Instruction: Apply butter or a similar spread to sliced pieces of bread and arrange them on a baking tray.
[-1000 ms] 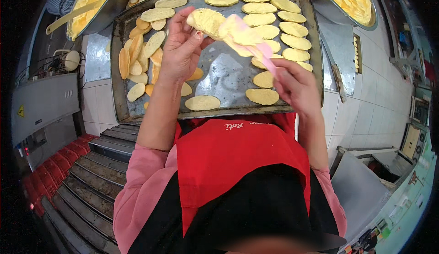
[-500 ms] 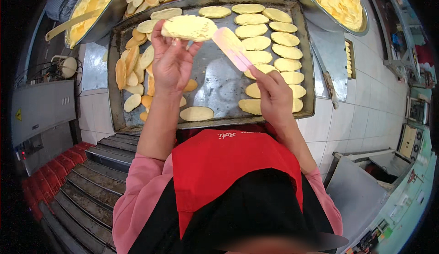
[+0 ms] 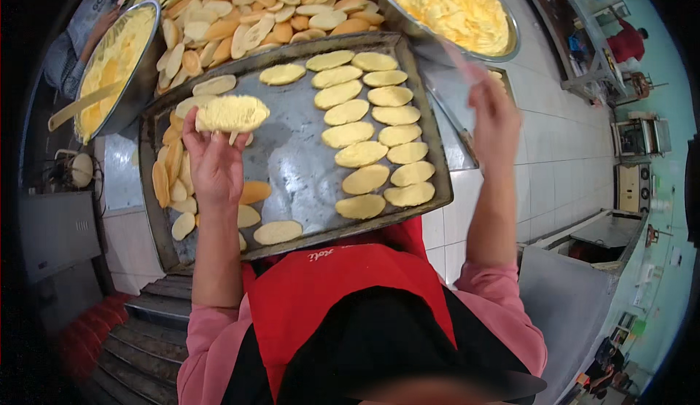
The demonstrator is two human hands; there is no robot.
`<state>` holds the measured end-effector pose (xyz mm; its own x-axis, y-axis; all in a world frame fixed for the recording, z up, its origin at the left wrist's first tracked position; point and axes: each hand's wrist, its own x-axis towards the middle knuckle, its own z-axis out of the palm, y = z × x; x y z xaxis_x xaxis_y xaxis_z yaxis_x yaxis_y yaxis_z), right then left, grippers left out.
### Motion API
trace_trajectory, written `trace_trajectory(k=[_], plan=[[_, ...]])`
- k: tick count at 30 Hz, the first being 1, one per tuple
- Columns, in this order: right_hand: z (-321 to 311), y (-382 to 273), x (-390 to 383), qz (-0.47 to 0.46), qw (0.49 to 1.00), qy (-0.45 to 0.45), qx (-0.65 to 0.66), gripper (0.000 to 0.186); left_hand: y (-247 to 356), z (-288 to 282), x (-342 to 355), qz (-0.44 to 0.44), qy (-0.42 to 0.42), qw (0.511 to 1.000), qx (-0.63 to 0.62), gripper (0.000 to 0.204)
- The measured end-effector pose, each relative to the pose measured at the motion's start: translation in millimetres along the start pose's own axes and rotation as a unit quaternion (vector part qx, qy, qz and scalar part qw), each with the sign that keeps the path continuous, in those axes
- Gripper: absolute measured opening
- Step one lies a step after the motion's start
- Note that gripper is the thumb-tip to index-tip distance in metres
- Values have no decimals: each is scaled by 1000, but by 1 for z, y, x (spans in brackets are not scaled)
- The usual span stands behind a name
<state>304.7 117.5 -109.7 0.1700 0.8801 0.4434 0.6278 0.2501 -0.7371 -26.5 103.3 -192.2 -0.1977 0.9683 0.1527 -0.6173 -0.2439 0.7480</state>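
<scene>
My left hand point(image 3: 217, 164) is closed on an oval bread slice point(image 3: 232, 114), held over the left part of a dark metal tray point(image 3: 292, 172). Pale yellow cream coats the slice's upper face. Off the tray's right side, my right hand point(image 3: 497, 124) grips a pink spatula point(image 3: 459, 59), both smeared by motion. The spatula's blade reaches the near side of a metal bowl point(image 3: 515, 37) of yellow cream point(image 3: 448, 4); whether they touch I cannot tell. Cream-coated slices point(image 3: 350, 134) lie in two columns on the tray's right, and plain slices point(image 3: 173, 158) overlap along its left.
Beyond the tray rises a big heap of bread slices point(image 3: 255, 8). At the left stands a second cream bowl point(image 3: 155, 29) with a pale-handled spatula point(image 3: 84, 106). A long knife point(image 3: 446, 106) lies right of the tray. Another person's arm point(image 3: 102, 26) shows at upper left.
My right hand has drawn the spatula away from the held slice, rightward to the right bowl. The left hand still holds the slice. The whole view has shifted, showing more of the heap.
</scene>
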Motion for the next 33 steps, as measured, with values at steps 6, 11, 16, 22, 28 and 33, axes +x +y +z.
trace_trajectory(k=[6, 11, 16, 22, 28, 33], plan=[[-26, 40, 129, -54, 947, 23, -315, 21, -10, 2, -9, -61, 10, 998, -3, 48], [0, 72, 183, -68, 867, -66, -490, 24, -11, 12, -13, -97, 34, 995, -11, 48], [-38, 102, 204, -136, 863, -171, -455, 23, -14, 10, -12, -87, 60, 994, -13, 49], [-87, 90, 171, 180, 961, -208, -7, 22, -31, 24, -2, -165, 31, 984, -64, 48], [-33, 59, 55, 209, 915, -193, 285, 24, -45, 52, 18, -216, -51, 962, -160, 45], [34, 0, -48, 6, 978, -161, 135, 20, -42, 57, 17, -159, -90, 977, -112, 43]])
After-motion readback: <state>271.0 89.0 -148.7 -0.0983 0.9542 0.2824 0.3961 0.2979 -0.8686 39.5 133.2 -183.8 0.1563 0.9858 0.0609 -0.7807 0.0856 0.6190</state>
